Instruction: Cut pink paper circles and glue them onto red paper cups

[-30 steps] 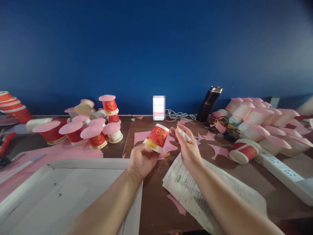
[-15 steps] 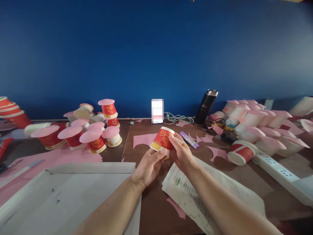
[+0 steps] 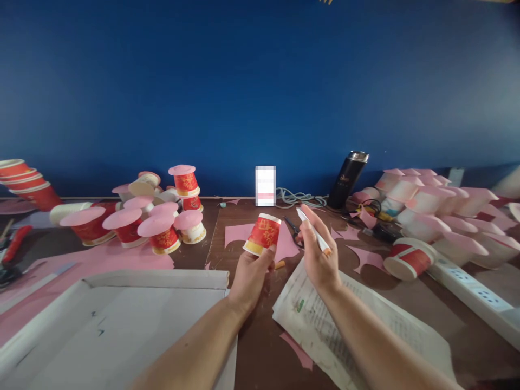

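Observation:
Closed around the lower part of a red paper cup (image 3: 263, 234) with gold print, my left hand (image 3: 252, 273) holds it slightly tilted, white rim up. My right hand (image 3: 320, 254), just to its right, grips a white marker (image 3: 312, 227) with an orange end, its white tip pointing up and left. A small orange piece (image 3: 280, 264) lies on the table between the hands. Behind them are pink paper (image 3: 239, 234) and dark-handled scissors (image 3: 291, 227), partly hidden by my right hand.
Red cups topped with pink discs (image 3: 159, 234) stand at left, beyond a white box lid (image 3: 154, 279). More pink-topped cups (image 3: 436, 200), a black flask (image 3: 348, 179) and a power strip (image 3: 467, 281) are at right. Printed sheets (image 3: 390, 319) lie under my right forearm.
My right hand has moved off the cup to the right, holding the marker with its tip raised. The cup stays in my left hand. The scissors now show between the hands.

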A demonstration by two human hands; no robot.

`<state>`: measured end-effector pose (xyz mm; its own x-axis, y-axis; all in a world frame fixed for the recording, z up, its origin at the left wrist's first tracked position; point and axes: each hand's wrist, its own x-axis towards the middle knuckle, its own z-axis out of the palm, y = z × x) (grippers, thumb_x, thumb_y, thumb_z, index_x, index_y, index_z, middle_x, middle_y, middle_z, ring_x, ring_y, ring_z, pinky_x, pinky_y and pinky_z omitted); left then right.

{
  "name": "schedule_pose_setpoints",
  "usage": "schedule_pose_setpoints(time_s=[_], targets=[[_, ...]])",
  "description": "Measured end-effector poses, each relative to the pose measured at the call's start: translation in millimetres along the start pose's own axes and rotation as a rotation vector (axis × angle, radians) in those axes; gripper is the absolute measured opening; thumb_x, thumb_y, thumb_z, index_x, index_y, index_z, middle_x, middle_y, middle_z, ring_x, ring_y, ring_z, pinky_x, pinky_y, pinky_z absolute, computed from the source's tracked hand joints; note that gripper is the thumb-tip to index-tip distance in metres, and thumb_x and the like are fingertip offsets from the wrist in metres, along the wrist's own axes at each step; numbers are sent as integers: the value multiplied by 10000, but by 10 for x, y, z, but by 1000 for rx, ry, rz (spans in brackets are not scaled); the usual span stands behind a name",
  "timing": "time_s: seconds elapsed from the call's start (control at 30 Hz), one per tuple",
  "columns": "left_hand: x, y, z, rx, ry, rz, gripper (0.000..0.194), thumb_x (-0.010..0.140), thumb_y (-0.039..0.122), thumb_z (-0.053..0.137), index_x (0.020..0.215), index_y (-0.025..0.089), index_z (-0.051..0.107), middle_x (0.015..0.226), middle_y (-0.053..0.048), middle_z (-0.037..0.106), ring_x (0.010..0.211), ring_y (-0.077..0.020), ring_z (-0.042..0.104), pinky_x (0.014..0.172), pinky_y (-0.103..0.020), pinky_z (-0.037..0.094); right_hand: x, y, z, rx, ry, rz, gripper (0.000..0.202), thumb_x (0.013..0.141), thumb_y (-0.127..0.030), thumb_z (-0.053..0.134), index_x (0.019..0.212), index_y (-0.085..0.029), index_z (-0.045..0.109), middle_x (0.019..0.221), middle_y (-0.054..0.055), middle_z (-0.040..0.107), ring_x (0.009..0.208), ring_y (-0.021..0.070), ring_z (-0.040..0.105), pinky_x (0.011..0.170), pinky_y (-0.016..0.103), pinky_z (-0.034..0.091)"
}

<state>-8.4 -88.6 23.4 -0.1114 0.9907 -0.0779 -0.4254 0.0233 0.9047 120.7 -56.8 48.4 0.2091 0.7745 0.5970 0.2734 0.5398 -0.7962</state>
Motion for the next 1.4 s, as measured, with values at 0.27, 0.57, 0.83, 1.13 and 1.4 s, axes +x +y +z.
schedule_pose_setpoints(time_s=[0.27, 0.57, 0.83, 1.13, 1.4], targets=[[-63, 97, 37, 317, 43, 138, 302, 742, 425, 635, 632, 167, 524, 554, 24, 496, 514, -95, 432, 517, -225, 335, -117, -195, -64, -154, -107, -353, 210, 855, -188, 549, 1041, -233, 636, 954, 40, 683, 832, 176, 626, 796, 343, 501], [-38, 20, 39, 368, 35, 209, 122, 744, 282, 587, 678, 182, 563, 595, 25, 536, 559, -115, 475, 572, -231, 375, -133, -216, -69, -217, -129, -325, 143, 847, -225, 566, 979, -218, 620, 812, 17, 678, 621, 129, 607, 600, 264, 501], [-9, -64, -14, 460, 3, 285, 112, 777, 262, 565, 741, 175, 627, 648, 0, 597, 597, -132, 513, 572, -238, 360, -129, -209, -46, -224, -141, -329, 133, 850, -208, 566, 972, -203, 617, 839, 21, 681, 630, 118, 612, 615, 253, 497], [-17, -54, -23, 465, -12, 341, 88, 774, 222, 579, 789, 180, 656, 674, -5, 611, 600, -131, 511, 581, -247, 358, -132, -196, -49, -225, -154, -321, 129, 851, -213, 562, 964, -209, 624, 860, 22, 674, 681, 127, 614, 652, 261, 499], [3, -64, -22, 543, 0, 317, 108, 796, 245, 554, 804, 164, 626, 700, -1, 617, 615, -123, 522, 585, -235, 370, -138, -177, -44, -207, -177, -323, 114, 838, -194, 575, 939, -198, 627, 827, 18, 662, 691, 129, 609, 661, 260, 496]])
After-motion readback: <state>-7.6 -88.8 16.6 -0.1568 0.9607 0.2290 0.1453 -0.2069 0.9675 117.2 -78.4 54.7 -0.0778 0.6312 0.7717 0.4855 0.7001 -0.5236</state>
